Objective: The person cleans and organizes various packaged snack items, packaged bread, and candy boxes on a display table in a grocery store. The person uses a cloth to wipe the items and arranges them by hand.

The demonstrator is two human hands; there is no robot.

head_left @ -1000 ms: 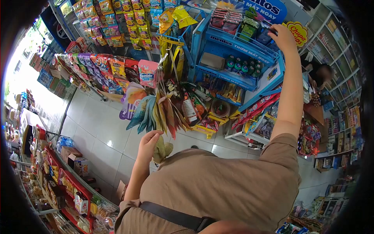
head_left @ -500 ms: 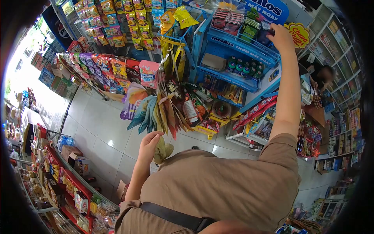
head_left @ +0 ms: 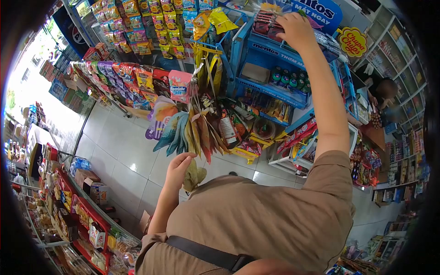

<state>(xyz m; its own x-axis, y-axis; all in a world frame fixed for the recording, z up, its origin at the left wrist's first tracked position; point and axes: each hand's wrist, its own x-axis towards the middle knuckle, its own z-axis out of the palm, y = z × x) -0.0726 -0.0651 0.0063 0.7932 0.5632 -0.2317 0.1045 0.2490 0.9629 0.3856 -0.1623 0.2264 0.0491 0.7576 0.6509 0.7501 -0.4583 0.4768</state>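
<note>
My right hand point(head_left: 295, 31) reaches over the top tray of the blue mentos rack point(head_left: 266, 48), at the packs there. Its fingers bend down beside the red packs point(head_left: 265, 22), and the fingertips are partly hidden, so any grip cannot be made out. Near my waist, my left hand point(head_left: 179, 166) is closed with thumb and finger pinched on a greenish-yellow cloth-like thing point(head_left: 193, 176). Just above it hang blue, yellow and red packets point(head_left: 195, 133). Dark green bottles point(head_left: 285, 79) stand on the rack's middle shelf.
Hanging candy packets point(head_left: 165, 27) fill the upper left, above a row of colourful bags point(head_left: 114, 75). A red-edged snack shelf point(head_left: 87, 215) stands at lower left. At the right, a person point(head_left: 385, 89) is beside a brown counter point(head_left: 372, 136). Tiled floor point(head_left: 119, 160) lies between.
My right hand has moved left along the rack's top tray, from its right end to the red packs. My left hand keeps its pinch near my waist.
</note>
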